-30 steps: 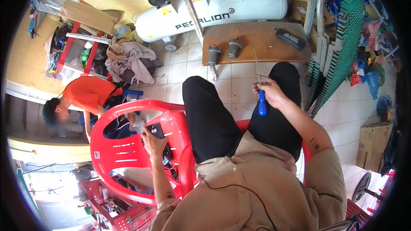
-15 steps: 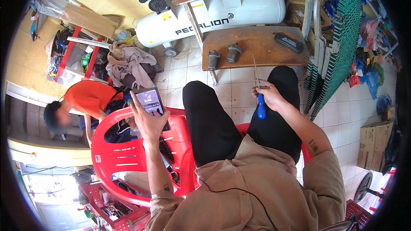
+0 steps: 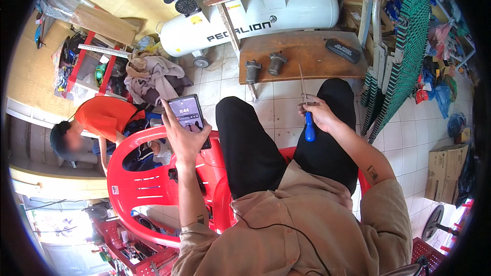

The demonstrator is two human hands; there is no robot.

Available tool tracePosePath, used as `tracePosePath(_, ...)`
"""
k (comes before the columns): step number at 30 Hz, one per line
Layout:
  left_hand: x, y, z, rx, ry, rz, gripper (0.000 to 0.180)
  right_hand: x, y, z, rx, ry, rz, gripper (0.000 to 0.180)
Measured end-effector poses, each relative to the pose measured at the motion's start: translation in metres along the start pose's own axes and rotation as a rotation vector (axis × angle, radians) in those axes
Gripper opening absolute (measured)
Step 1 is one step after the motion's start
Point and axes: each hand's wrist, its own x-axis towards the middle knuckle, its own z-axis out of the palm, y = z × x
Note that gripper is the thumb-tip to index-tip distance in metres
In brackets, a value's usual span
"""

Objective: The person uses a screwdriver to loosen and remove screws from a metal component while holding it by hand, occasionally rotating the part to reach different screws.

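My left hand (image 3: 185,140) is closed around a smartphone (image 3: 187,111) with its screen lit, held up above a red plastic chair (image 3: 120,174) on my left. Over my right thigh, my right hand (image 3: 318,113) grips a screwdriver (image 3: 310,129) near where the blue handle meets the shaft. Its long thin shaft points away from me, toward a low wooden shelf (image 3: 302,74). Two grey metal cylinder-shaped parts, one nearer (image 3: 252,72) and one farther (image 3: 277,64), lie on that shelf beside a black oblong case (image 3: 342,50).
A white air compressor tank (image 3: 291,13) lies behind the shelf. A folded green woven chair (image 3: 409,51) leans at the right, with a cardboard box (image 3: 446,173) farther out. A person in an orange shirt (image 3: 106,117) bends down at the left, near crumpled cloth (image 3: 153,77).
My left hand has shifted slightly right with the phone, which is now higher and shows more of its screen. The right hand and screwdriver have hardly moved.
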Motion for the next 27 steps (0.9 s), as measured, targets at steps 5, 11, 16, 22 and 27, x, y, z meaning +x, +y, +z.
tracePosePath(5,-0.002,0.002,0.003,0.023,0.013,0.018,0.116,0.001,0.002,-0.001,-0.003,0.004,0.001,0.046)
tracePosePath(11,-0.009,-0.004,-0.002,0.005,-0.063,-0.033,0.117,-0.002,-0.001,0.002,0.017,0.025,0.005,0.044)
tracePosePath(16,-0.041,-0.056,-0.001,0.087,-0.251,-0.2,0.126,-0.001,0.001,-0.001,0.012,0.009,-0.013,0.047)
tracePosePath(22,-0.136,-0.163,0.015,0.357,-0.601,-0.441,0.131,0.002,0.007,0.002,0.119,0.02,-0.049,0.052)
tracePosePath(27,-0.202,-0.175,0.025,0.49,-0.7,-0.573,0.132,-0.005,-0.004,0.007,0.174,0.083,-0.032,0.049)
